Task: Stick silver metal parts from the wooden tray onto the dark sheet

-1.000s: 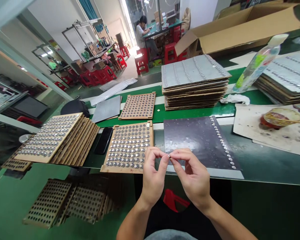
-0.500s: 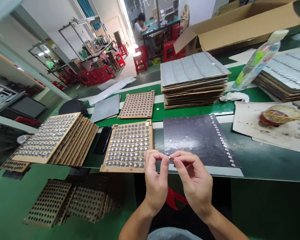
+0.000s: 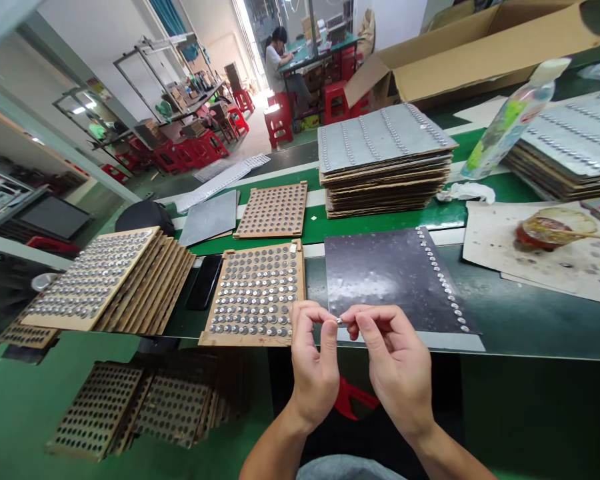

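A tiny silver metal piece (image 3: 339, 321), too small to show which way its long axis points, sits pinched between the thumb and fingers of the left hand (image 3: 314, 357) and right hand (image 3: 393, 363), just off the near edge of a dark studded board (image 3: 390, 280).

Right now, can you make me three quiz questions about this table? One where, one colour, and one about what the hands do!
1. Where is the phone?
A) In the box
B) Left of the tray
C) On the stack

2. What colour are the far stools?
A) Red
B) Blue
C) White

3. What are the left hand and right hand doing?
A) Resting flat on the sheet
B) Holding the phone
C) Pinching a tiny metal piece

Answers:
1. B, it lies just beside the tray's left edge.
2. A, they plainly show red.
3. C, the left fingertips grip it, with the right fingertips beside it.
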`<act>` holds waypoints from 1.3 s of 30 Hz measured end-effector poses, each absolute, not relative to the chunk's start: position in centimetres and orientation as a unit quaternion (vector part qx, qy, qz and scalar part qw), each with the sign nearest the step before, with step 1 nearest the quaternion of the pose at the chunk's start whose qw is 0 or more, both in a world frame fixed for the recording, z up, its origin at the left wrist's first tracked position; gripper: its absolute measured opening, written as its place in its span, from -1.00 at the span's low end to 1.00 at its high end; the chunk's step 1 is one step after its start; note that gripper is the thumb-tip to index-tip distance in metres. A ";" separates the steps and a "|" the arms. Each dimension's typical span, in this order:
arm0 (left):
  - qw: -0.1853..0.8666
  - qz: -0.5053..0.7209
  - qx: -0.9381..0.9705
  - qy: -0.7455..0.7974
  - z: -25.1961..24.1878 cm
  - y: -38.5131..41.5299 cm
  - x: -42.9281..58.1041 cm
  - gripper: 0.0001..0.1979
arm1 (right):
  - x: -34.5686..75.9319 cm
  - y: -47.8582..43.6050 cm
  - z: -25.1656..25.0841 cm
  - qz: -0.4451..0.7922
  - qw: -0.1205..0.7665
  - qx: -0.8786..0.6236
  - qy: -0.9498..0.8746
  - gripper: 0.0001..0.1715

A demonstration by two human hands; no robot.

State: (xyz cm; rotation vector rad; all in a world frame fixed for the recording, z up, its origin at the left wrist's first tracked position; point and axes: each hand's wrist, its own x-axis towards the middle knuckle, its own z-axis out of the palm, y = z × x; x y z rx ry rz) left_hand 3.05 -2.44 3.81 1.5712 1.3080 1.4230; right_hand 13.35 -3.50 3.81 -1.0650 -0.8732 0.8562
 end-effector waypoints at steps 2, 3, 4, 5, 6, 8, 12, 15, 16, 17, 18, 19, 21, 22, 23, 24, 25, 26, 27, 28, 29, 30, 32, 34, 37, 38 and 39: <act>0.326 0.543 0.600 0.489 3.9 -2.5 3.0 -0.69 | 13.4 -3.5 3.8 0.382 0.690 -0.473 -0.393 -0.75; 0.331 0.544 0.601 0.484 4.0 -2.6 3.0 -0.70 | 13.4 -3.5 3.8 0.383 0.690 -0.471 -0.394 -0.75; 0.336 0.544 0.602 0.479 4.0 -2.6 3.0 -0.71 | 13.4 -3.5 3.7 0.384 0.691 -0.470 -0.393 -0.76; 0.341 0.543 0.603 0.475 4.1 -2.6 3.0 -0.71 | 13.5 -3.5 3.7 0.386 0.693 -0.468 -0.390 -0.77; 0.345 0.542 0.604 0.471 4.1 -2.7 3.0 -0.72 | 13.5 -3.5 3.6 0.390 0.695 -0.465 -0.385 -0.77; 0.352 0.541 0.604 0.468 4.2 -2.7 3.1 -0.71 | 13.5 -3.6 3.5 0.406 0.704 -0.449 -0.372 -0.78; 0.365 0.546 0.596 0.462 4.3 -2.7 3.1 -0.70 | 13.5 -3.6 3.4 0.443 0.707 -0.405 -0.375 -0.80; 0.372 0.545 0.600 0.452 4.3 -2.6 3.1 -0.72 | 13.5 -3.6 3.5 0.439 0.691 -0.409 -0.404 -0.84; 0.374 0.544 0.601 0.451 4.3 -2.6 3.1 -0.72 | 13.5 -3.5 3.5 0.442 0.684 -0.411 -0.409 -0.82; 0.379 0.541 0.602 0.449 4.3 -2.5 3.0 -0.72 | 13.6 -3.5 3.4 0.454 0.677 -0.411 -0.409 -0.79; 0.385 0.538 0.601 0.447 4.3 -2.5 3.0 -0.72 | 13.7 -3.4 3.4 0.474 0.669 -0.407 -0.404 -0.76; 0.395 0.536 0.599 0.445 4.4 -2.5 3.0 -0.71 | 13.8 -3.4 3.3 0.496 0.660 -0.401 -0.396 -0.74; 0.414 0.532 0.592 0.441 4.5 -2.5 2.9 -0.71 | 14.0 -3.4 3.2 0.526 0.652 -0.390 -0.381 -0.71; 0.419 0.532 0.589 0.440 4.5 -2.5 2.9 -0.71 | 14.1 -3.5 3.2 0.522 0.656 -0.389 -0.381 -0.73; 0.420 0.532 0.587 0.442 4.4 -2.6 2.9 -0.71 | 14.1 -3.6 3.2 0.503 0.664 -0.392 -0.391 -0.76; 0.417 0.532 0.586 0.446 4.4 -2.6 3.0 -0.71 | 14.0 -3.7 3.2 0.468 0.673 -0.399 -0.411 -0.80; 0.412 0.533 0.586 0.451 4.3 -2.6 3.0 -0.71 | 14.0 -3.8 3.2 0.422 0.680 -0.408 -0.440 -0.82; 0.404 0.532 0.587 0.457 4.2 -2.7 3.1 -0.72 | 13.9 -3.9 3.3 0.366 0.683 -0.420 -0.473 -0.83; 0.394 0.532 0.590 0.462 4.1 -2.8 3.1 -0.72 | 13.8 -4.0 3.3 0.309 0.680 -0.433 -0.504 -0.84; 0.384 0.531 0.592 0.468 4.0 -2.9 3.2 -0.72 | 13.7 -4.1 3.3 0.256 0.675 -0.446 -0.530 -0.86; 0.375 0.530 0.594 0.474 4.0 -3.0 3.2 -0.73 | 13.6 -4.1 3.3 0.214 0.668 -0.457 -0.547 -0.85; 0.366 0.530 0.596 0.480 4.0 -3.1 3.3 -0.74 | 13.5 -4.1 3.3 0.186 0.661 -0.466 -0.557 -0.84; 0.354 0.530 0.595 0.490 4.0 -3.2 3.3 -0.75 | 13.5 -4.1 3.2 0.166 0.652 -0.476 -0.566 -0.82; 0.350 0.529 0.593 0.496 4.1 -3.3 3.4 -0.75 | 13.4 -4.2 3.1 0.172 0.649 -0.477 -0.567 -0.83; 0.353 0.532 0.585 0.501 4.3 -3.3 3.4 -0.75 | 13.4 -4.1 2.9 0.200 0.651 -0.474 -0.559 -0.84; 0.355 0.533 0.581 0.502 4.4 -3.3 3.5 -0.74 | 13.3 -4.1 2.8 0.208 0.652 -0.472 -0.556 -0.85; 0.358 0.534 0.577 0.503 4.4 -3.3 3.5 -0.74 | 13.2 -4.0 2.7 0.215 0.653 -0.470 -0.553 -0.85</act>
